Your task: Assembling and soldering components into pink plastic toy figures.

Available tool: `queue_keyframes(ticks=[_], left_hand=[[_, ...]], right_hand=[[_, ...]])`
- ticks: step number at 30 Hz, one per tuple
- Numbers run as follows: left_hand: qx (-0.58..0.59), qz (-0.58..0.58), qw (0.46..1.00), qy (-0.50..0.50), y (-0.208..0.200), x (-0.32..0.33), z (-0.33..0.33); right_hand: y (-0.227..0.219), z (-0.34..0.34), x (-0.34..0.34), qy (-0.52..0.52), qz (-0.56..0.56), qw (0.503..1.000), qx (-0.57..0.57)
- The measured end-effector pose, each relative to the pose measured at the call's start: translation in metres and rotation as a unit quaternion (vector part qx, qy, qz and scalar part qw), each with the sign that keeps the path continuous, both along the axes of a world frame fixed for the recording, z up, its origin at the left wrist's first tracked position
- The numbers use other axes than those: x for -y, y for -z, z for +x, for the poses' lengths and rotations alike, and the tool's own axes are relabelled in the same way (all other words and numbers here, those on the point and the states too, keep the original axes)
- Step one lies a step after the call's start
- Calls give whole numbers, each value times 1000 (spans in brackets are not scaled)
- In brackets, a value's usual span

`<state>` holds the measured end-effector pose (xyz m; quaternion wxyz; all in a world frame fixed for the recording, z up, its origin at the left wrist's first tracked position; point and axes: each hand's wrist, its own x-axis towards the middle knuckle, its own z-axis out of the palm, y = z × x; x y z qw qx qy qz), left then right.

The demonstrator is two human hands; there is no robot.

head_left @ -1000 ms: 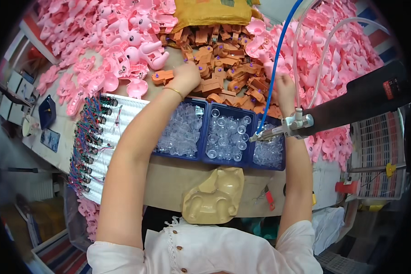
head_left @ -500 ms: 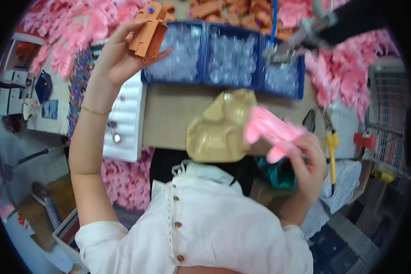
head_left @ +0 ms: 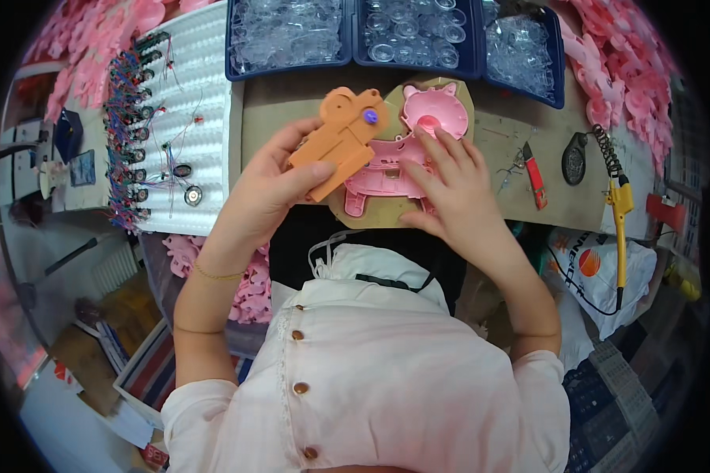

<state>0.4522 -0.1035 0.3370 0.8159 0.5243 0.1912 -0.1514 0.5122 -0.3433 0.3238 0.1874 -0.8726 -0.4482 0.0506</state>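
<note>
Pink animal shell (head_left: 383, 186), hollow side up, lies on the tan mould (head_left: 383, 214) just above the centre of the frame; it looks light, stiff and smooth, best held by its outer rim. Over its right side the right hand (head_left: 457, 189) spreads loosely, thumb apart; whether its fingertips press, I cannot tell. Left of them, the left hand (head_left: 268, 181) pinches the orange casing (head_left: 335, 150), thumb on its face. That box seems rigid, best gripped by its long edges, clear of the small purple knob (head_left: 371, 117).
</note>
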Motion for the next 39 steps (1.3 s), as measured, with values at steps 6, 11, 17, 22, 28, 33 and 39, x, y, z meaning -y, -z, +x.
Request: queue_keyframes(ticks=[6,11,17,22,28,33,39], left_hand=[[-36,46,974,217,-22,-2,29],[-68,-43,933,350,-15,-13,66],[28,79,947,311,-17,4,57],[52,120,983,130,-26,37,20],[224,236,935,144,-13,31,10],[355,436,799,211,-26,32,6],[328,424,820,201,-9,49,-3]], right_hand=[[-36,33,-6,0,235,966,-103],[-43,47,-13,-130,215,949,-192],[-37,50,-8,-95,202,974,-28],[-19,29,-4,5,262,959,109],[-39,22,6,57,282,947,-145],[-37,8,15,14,265,949,-172],[-9,-17,24,128,330,879,-320]])
